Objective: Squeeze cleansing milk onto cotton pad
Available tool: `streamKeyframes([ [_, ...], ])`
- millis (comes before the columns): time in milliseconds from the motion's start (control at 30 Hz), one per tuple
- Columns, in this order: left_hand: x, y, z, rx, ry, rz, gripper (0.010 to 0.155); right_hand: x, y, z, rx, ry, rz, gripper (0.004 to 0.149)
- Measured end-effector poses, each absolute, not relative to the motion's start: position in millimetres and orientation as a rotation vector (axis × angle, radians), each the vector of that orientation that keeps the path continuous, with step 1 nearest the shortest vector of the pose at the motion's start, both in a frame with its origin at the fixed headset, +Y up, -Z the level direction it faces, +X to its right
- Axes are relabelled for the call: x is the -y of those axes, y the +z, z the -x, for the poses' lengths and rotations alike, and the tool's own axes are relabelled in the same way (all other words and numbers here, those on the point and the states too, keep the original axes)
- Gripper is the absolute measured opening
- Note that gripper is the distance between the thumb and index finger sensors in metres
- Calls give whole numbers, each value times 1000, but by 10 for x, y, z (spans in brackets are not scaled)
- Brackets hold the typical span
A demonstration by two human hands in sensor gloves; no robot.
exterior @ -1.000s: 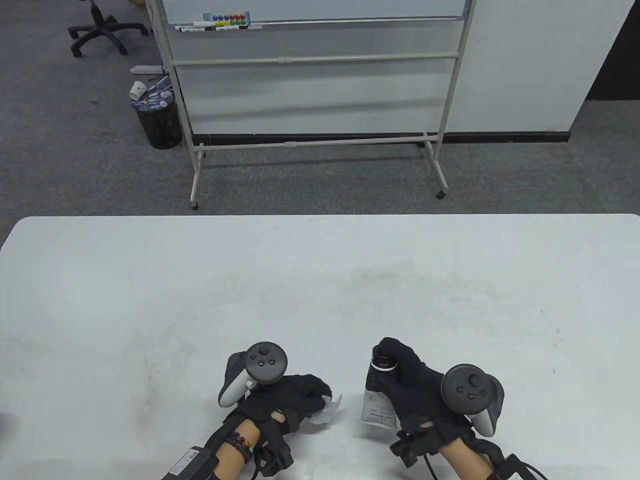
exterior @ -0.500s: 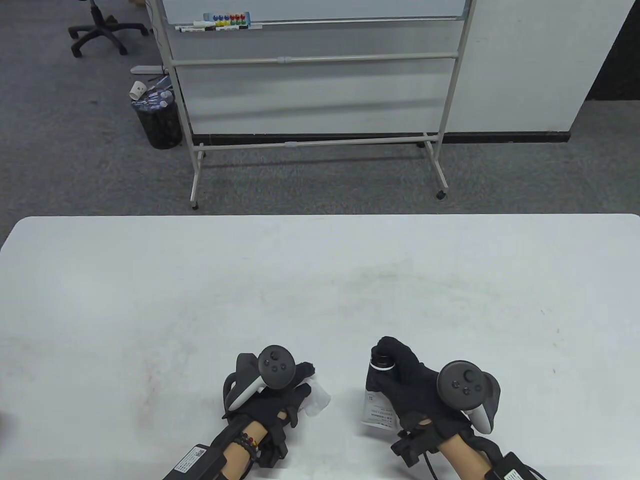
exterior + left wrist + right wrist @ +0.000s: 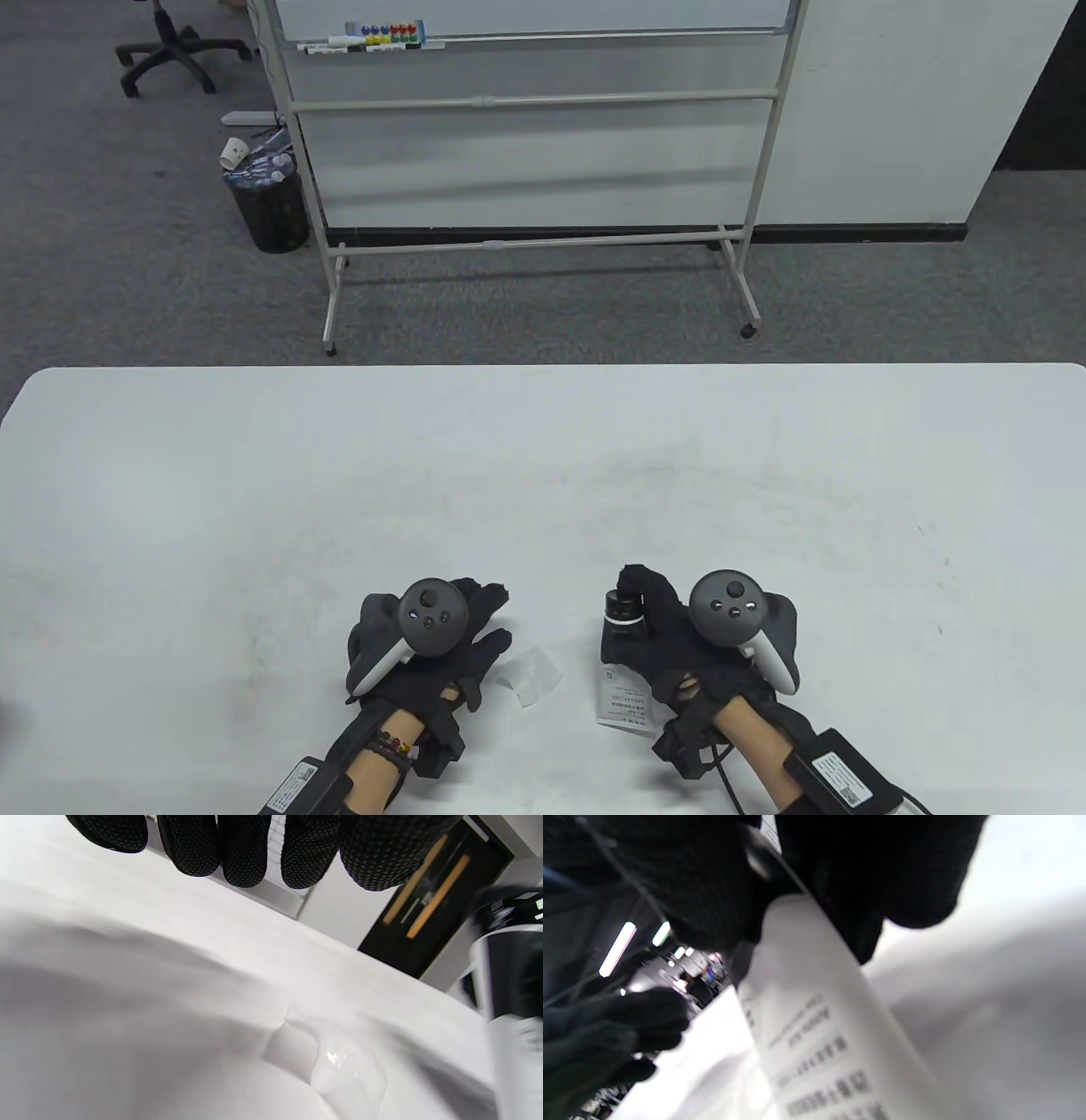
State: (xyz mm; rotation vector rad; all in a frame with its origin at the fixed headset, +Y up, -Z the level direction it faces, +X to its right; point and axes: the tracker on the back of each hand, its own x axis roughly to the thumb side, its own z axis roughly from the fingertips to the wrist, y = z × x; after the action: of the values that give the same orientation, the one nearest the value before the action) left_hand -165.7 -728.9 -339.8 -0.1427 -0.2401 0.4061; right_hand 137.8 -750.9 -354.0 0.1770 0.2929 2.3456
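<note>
Two hands are shown near the worktop's (image 3: 170, 475) front edge. The cotton pad (image 3: 530, 675), pinched half a second earlier by the left hand (image 3: 433, 641), is now released and lies flat on the worktop; that hand is spread beside it. The cleansing milk tube (image 3: 622, 679) is gripped, cap still on, by the right hand (image 3: 670, 645). Uncapping is judged the next step.

The desk (image 3: 254, 475) is plain white. The cotton pad (image 3: 530, 675) is white too. The tube (image 3: 624, 671) is black above, white below with small dark print, and its cap (image 3: 622, 607) is black. Both gloves are black; the fingers (image 3: 250, 853) carry a fine dotted pattern.
</note>
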Motion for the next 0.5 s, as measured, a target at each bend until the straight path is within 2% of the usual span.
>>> streamKeyframes([
  [100,7247,-3373,1685,251,404,131,63,7602,-3713,-1273,-365,2378,-118,86],
  [300,7212,-3354,1688,278,413,141,64,7611,-3879,-1093,-442,2628,-51,84],
  [500,7205,-3359,1678,300,376,134,65,7595,-3871,-987,-370,2825,-50,85],
])
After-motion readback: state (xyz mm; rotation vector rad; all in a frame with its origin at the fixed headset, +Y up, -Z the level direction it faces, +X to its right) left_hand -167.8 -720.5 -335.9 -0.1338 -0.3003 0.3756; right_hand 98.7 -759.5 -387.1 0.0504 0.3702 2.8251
